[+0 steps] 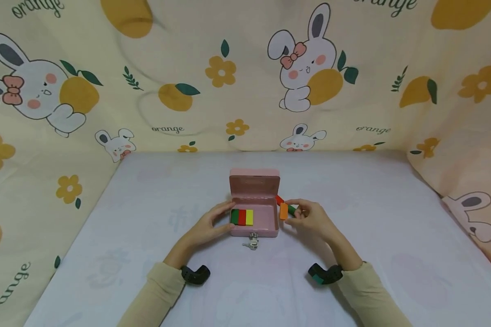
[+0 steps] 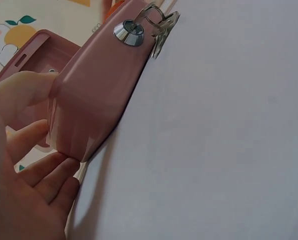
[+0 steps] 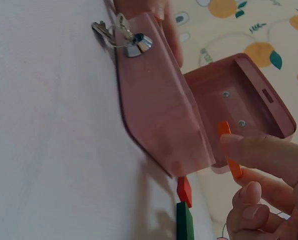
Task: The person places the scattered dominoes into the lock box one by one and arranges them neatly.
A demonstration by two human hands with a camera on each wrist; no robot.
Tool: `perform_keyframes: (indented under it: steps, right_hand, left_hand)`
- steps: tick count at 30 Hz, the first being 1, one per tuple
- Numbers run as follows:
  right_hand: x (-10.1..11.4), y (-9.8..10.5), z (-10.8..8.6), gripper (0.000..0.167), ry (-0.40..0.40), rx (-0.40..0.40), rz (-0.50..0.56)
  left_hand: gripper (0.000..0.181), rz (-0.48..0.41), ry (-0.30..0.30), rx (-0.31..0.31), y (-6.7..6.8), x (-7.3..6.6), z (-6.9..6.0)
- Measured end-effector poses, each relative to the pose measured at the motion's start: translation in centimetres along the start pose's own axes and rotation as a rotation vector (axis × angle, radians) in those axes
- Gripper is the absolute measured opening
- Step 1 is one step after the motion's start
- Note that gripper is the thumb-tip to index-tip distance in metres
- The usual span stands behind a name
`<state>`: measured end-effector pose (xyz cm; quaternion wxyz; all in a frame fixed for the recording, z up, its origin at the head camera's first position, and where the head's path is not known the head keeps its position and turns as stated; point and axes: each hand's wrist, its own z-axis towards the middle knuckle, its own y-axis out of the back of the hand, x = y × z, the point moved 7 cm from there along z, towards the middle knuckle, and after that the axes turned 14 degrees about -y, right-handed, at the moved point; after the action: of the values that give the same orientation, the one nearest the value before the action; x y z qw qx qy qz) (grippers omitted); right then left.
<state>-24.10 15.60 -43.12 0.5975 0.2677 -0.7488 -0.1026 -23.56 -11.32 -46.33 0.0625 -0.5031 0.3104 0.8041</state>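
Note:
A pink metal cash box point(image 1: 265, 233) stands with its lid point(image 1: 254, 186) raised. Inside, at the left end, green point(image 1: 235, 217), red point(image 1: 242, 217) and yellow point(image 1: 249, 217) blocks lie side by side. My left hand point(image 1: 209, 224) holds the box by its left end, thumb and fingers around the corners. Between thumb and fingertips, my right hand point(image 1: 311, 219) pinches an orange block point(image 1: 284, 211) beside the box's right wall; the right wrist view shows this block point(image 3: 233, 160) edge-on, held clear of the table.
Right of the box, a red block point(image 3: 184, 191) and a green block point(image 3: 185, 222) lie on the white table point(image 1: 167, 181). Keys point(image 3: 105, 32) hang from the lock point(image 3: 139, 46) on the box's front. A cloth printed with rabbits and oranges point(image 1: 237, 104) rises behind the table.

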Motion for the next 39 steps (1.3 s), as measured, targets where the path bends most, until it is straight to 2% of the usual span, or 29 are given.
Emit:
perform_keyframes:
  steps: [8,22,31,39]
  right_hand:
    - [0.5,-0.8,-0.1,0.049,0.050,0.048,0.013]
    - [1.1,-1.8,0.1,0.048,0.094,0.073,0.027]
    - [1.3,-2.6,0.4,0.049,0.081,0.059,-0.002]
    - [1.6,-3.1,0.7,0.049,0.067,0.053,-0.013]
  left_hand:
    - [0.062,-0.012,0.024,-0.010,-0.3,0.2,-0.1]
    - [0.061,-0.030,0.003,-0.001,-0.3,0.5,-0.3]
    - [0.061,-0.032,0.041,0.002,-0.5,0.7,-0.2]
    - [0.061,-0.023,0.044,0.004,-0.4,0.7,-0.1]
